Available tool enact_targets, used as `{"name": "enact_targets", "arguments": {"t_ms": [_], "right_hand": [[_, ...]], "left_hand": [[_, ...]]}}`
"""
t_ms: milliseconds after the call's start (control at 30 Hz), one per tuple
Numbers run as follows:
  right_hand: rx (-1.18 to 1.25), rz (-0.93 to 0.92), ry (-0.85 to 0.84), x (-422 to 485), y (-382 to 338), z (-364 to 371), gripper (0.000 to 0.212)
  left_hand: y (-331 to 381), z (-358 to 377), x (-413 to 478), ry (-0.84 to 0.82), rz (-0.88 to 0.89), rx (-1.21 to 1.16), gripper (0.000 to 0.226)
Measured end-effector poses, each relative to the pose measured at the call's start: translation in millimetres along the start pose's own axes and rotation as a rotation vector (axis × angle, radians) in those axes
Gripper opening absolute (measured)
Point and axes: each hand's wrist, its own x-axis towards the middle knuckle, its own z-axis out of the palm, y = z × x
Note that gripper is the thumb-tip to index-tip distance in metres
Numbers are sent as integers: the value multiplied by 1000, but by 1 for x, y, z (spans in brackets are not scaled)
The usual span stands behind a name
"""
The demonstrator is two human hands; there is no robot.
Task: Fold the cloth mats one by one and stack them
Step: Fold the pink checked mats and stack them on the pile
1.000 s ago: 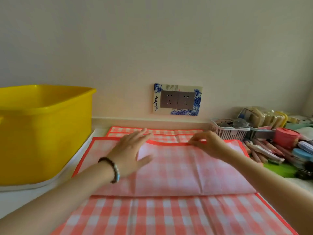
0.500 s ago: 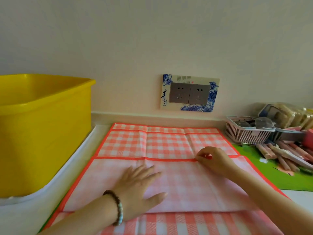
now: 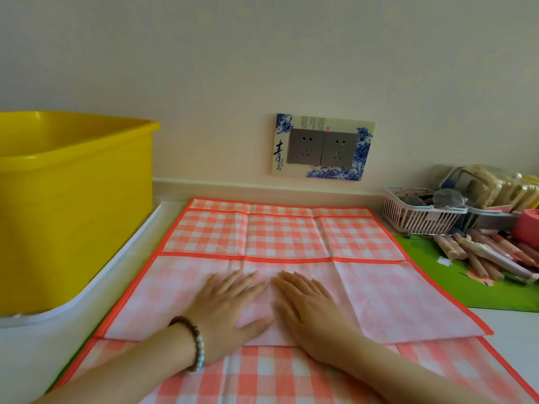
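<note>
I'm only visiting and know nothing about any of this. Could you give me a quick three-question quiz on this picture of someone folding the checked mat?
1. True or false: the left hand and the right hand both lie flat, side by side, on the folded-over flap of the pink checked mat.
2. Which of these stands to the left of the mat?
A. a yellow tub
B. a blue bucket
C. a kettle
3. Fill in the blank: the left wrist wears a beaded ____.

Key
1. True
2. A
3. bracelet
</note>
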Motion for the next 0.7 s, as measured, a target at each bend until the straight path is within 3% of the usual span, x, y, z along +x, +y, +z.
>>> {"name": "enact_targets", "arguments": {"t_ms": [267,567,700], "right_hand": [[-62,120,-45,-25,43,-15,88],[-190,385,-97,-86,136,-50,115],[-143,365,-99,-86,132,-60,97]], "left_hand": [[-3,2,-1,-10,-8,14,86],[-2,0,-4,-14,6,30,95],[0,-3,-6,-35,6,29,102]]}}
